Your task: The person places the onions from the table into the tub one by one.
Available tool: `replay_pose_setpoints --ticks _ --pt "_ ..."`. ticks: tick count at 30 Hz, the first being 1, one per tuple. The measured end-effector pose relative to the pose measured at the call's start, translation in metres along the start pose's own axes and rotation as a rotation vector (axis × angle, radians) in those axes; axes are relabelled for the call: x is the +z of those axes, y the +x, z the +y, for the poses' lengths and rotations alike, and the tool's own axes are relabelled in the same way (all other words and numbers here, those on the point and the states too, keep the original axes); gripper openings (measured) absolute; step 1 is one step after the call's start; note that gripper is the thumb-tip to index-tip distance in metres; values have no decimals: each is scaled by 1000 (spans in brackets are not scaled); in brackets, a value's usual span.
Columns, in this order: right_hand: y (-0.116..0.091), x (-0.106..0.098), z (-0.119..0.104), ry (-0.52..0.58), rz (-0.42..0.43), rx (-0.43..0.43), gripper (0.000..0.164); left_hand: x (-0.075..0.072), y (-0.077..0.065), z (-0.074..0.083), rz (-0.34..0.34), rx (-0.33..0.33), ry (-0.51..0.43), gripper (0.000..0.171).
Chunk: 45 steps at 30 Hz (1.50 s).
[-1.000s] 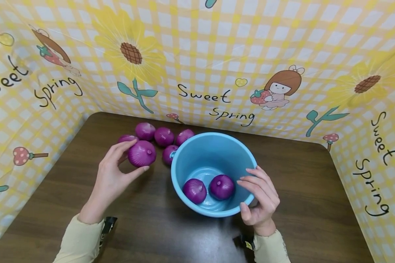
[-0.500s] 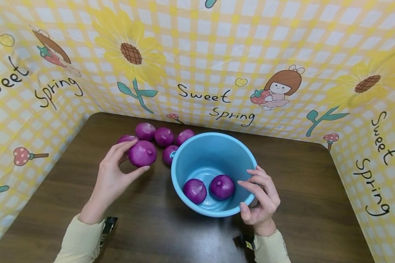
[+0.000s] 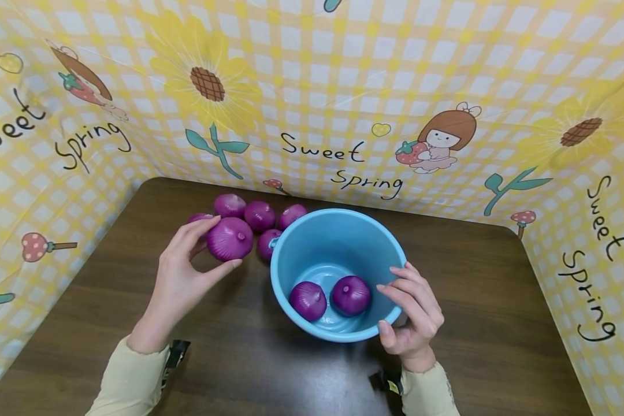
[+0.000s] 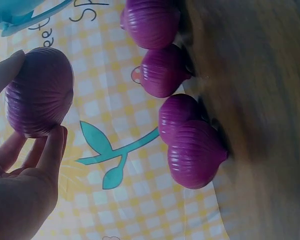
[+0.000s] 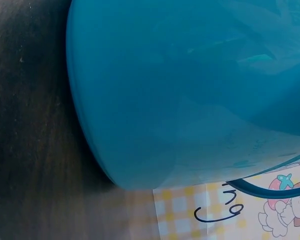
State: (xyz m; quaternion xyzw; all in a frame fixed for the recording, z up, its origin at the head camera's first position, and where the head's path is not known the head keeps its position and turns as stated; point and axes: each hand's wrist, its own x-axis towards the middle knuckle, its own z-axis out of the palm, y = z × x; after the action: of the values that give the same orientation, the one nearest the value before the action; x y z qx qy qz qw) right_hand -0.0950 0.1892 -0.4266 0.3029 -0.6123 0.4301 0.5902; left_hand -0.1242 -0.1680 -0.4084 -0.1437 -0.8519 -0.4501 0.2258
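Note:
My left hand (image 3: pixel 179 277) grips a purple onion (image 3: pixel 230 239) between thumb and fingers, left of the blue bucket (image 3: pixel 338 216). In the left wrist view the same onion (image 4: pixel 40 92) is raised off the table, with fingers below it and the thumb above. The right hand (image 3: pixel 413 315) holds the bucket by its right rim, thumb outside and fingers over the inside. Two purple onions, one at the left (image 3: pixel 308 301) and one at the right (image 3: pixel 351 296), lie on the bucket's floor. The right wrist view is mostly filled by the bucket's outer wall (image 5: pixel 180 100).
Several more purple onions (image 3: pixel 259 216) lie on the brown wooden table (image 3: pixel 478 323), behind the held onion and against the bucket's left side. A yellow checked cloth (image 3: pixel 312 86) with printed flowers hangs along the back and both sides.
My left hand has shifted slightly right and up with the onion, a little closer to the bucket. The right hand and the bucket stay almost still.

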Motion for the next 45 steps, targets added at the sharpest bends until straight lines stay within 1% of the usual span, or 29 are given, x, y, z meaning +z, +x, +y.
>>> replay_pose_setpoints --ticks 6,14,21,23,28,30,35,38,45 --pt "1 0 0 -10 -4 -28 54 1 2 5 13 9 -21 83" --pt "-2 2 -3 -55 60 -97 52 3 2 7 18 9 -34 84" --pt "-4 3 -5 -90 67 -130 49 3 2 6 17 8 -27 84" --pt "-4 2 -6 -93 61 -136 47 3 3 11 20 9 -26 84" --pt "-4 2 -6 -86 34 -121 47 0 8 35 30 16 -30 78" --pt "-4 1 -6 -84 28 -116 47 -1 9 40 36 18 -49 77" --pt "-5 2 -5 -80 29 -112 47 -1 11 45 56 16 -69 79" --pt "-5 2 -6 -77 31 -113 47 -1 12 51 68 20 -54 77" --pt "-4 3 -6 -72 37 -109 48 1 16 58 109 53 -73 77"
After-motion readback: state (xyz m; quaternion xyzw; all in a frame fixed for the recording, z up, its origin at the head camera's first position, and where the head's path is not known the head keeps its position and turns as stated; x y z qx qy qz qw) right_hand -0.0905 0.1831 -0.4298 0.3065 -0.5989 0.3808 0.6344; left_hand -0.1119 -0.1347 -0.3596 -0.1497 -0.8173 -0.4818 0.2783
